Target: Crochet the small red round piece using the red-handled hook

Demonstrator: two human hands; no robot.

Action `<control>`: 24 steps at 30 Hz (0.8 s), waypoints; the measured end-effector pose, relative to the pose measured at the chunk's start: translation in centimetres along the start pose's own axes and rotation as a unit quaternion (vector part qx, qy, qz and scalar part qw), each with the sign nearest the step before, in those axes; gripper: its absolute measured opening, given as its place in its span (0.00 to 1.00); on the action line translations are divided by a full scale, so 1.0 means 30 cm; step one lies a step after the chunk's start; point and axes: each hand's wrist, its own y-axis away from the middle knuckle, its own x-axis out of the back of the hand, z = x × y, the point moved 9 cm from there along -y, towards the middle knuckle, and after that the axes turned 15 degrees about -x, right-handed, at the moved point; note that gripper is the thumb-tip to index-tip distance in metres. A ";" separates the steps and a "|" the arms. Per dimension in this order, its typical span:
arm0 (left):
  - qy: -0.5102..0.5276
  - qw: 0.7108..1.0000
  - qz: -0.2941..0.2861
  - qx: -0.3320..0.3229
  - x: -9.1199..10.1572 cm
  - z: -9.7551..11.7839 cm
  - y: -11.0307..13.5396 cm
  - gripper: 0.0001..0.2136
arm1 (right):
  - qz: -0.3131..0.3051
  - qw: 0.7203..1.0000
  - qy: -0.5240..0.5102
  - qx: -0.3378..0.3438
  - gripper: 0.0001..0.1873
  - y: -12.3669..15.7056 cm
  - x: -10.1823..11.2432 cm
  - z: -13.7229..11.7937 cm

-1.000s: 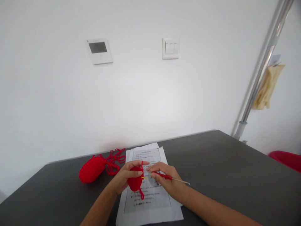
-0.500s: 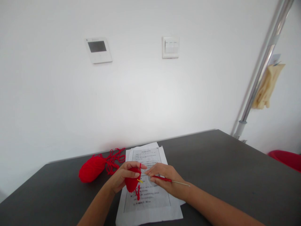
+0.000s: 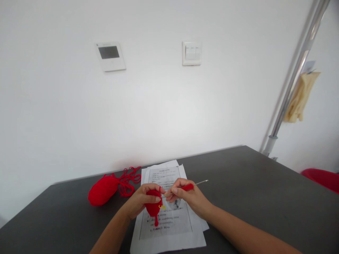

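Note:
My left hand (image 3: 140,203) pinches a small red crocheted piece (image 3: 154,208) above the printed sheets; a short yarn tail hangs from it and a small yellow marker sits at its right edge. My right hand (image 3: 189,197) is closed on a crochet hook (image 3: 186,187) with a red grip; its metal shaft sticks out up and to the right, and its working end points left into the piece. Red yarn runs back to a red ball of yarn (image 3: 103,190) lying on the table to the left.
Printed paper sheets (image 3: 169,225) lie on the dark grey table (image 3: 251,197) under my hands. Loose yarn loops lie beside the ball. A metal pole (image 3: 291,84) with pale gloves hung on it stands at the right. A red object (image 3: 321,178) sits at the far right.
My right hand has turned the hook, so its rear shaft now points up and right instead of down and right. The crocheted piece shifted slightly in my left hand.

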 end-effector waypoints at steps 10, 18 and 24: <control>0.012 0.999 0.032 -0.032 -0.044 0.022 -0.010 0.12 | 0.087 0.957 0.208 0.182 0.10 0.053 0.020 -0.055; 0.026 0.999 0.024 -0.020 -0.074 0.000 -0.014 0.13 | 0.026 0.757 0.508 0.411 0.05 0.152 -0.113 -0.138; 0.014 1.000 0.019 -0.014 -0.095 0.010 -0.009 0.12 | 0.046 0.750 0.519 0.408 0.05 0.141 -0.099 -0.140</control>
